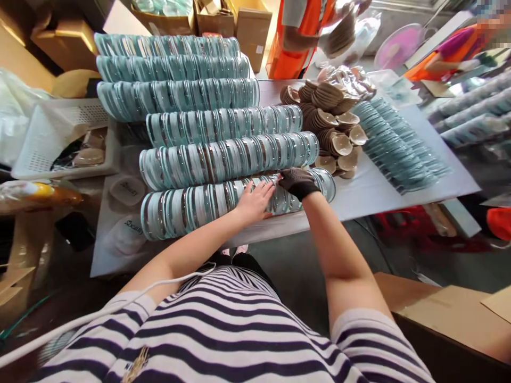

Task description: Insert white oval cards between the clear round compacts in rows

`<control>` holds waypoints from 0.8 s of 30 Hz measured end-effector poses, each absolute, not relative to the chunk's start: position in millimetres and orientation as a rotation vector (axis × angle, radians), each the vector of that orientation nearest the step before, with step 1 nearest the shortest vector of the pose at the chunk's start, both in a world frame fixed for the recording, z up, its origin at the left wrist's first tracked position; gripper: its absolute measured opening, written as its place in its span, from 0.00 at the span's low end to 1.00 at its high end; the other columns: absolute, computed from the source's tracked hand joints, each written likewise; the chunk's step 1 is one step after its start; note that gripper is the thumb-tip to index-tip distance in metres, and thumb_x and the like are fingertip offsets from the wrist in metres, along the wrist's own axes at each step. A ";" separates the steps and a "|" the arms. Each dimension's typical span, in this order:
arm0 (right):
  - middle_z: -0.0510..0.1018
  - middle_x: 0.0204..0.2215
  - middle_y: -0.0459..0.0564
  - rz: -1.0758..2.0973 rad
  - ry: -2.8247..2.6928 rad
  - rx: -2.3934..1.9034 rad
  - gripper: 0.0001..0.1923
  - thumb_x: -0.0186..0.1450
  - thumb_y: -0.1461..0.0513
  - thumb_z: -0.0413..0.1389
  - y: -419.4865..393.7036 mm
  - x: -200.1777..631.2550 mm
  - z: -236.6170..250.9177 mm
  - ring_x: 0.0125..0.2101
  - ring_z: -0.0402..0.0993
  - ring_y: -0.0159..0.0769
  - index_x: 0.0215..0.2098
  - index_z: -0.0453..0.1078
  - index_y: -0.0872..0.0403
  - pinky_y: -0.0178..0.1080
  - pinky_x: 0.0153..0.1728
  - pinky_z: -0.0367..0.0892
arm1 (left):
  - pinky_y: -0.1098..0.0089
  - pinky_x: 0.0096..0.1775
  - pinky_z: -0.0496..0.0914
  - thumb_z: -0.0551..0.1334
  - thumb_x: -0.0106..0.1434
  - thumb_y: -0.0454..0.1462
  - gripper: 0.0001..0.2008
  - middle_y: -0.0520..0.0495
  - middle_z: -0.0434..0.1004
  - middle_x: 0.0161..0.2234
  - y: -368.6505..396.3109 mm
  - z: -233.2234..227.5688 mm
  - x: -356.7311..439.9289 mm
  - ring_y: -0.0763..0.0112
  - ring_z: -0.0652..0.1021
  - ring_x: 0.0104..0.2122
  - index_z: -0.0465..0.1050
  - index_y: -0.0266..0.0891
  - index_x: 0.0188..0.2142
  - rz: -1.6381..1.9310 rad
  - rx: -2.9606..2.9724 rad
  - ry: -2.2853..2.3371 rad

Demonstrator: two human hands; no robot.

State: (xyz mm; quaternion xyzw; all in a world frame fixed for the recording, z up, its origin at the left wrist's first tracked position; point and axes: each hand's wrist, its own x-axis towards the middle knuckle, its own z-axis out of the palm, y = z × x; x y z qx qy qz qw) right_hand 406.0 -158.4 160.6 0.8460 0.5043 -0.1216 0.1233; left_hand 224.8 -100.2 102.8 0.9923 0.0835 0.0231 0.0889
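My left hand [255, 201] is bare and lies over the nearest row of clear, teal-tinted round pieces [191, 206]. Its fingers are stretched out and rest on the row's upper side. To its right, my right hand [298, 182] wears a dark glove with fingertips showing. Those fingers are closed together at the top of the same row; what is between them is too small to make out. The pieces stand on edge, pressed one against another. Just behind lies a second row [227, 158] of the same pieces, with several more rows further back.
Brown, shallow cup-shaped pieces [342, 143] are heaped at the right of the rows. Beyond them lie flat teal stacks [399, 143] on the white table [447, 154]. A white basket [30, 162] stands at the left. A person in an orange vest [295, 42] holds brown pieces.
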 end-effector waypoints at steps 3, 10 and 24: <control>0.80 0.44 0.60 -0.551 1.420 2.253 0.18 0.62 0.59 0.55 -115.3 419.8 169.3 0.44 0.77 0.45 0.46 0.77 0.57 0.39 0.42 0.69 | 0.45 0.65 0.48 0.57 0.64 0.52 0.41 0.40 0.48 0.70 -100.1 96.2 230.3 0.53 0.55 0.68 0.47 0.35 0.70 0.042 2.957 0.230; 0.79 0.43 0.68 -0.435 1.547 2.074 0.19 0.65 0.63 0.52 -90.6 397.5 166.7 0.48 0.75 0.53 0.51 0.74 0.63 0.50 0.46 0.70 | 0.48 0.66 0.46 0.59 0.63 0.53 0.42 0.41 0.48 0.70 -97.8 88.6 227.3 0.55 0.53 0.68 0.48 0.35 0.69 0.089 2.950 0.243; 0.82 0.39 0.57 -0.468 1.804 2.397 0.19 0.70 0.57 0.45 -252.4 371.5 86.4 0.39 0.78 0.44 0.45 0.77 0.52 0.38 0.36 0.66 | 0.53 0.66 0.47 0.61 0.62 0.52 0.39 0.42 0.54 0.68 -101.0 94.9 228.0 0.56 0.58 0.67 0.54 0.39 0.68 0.089 2.928 0.367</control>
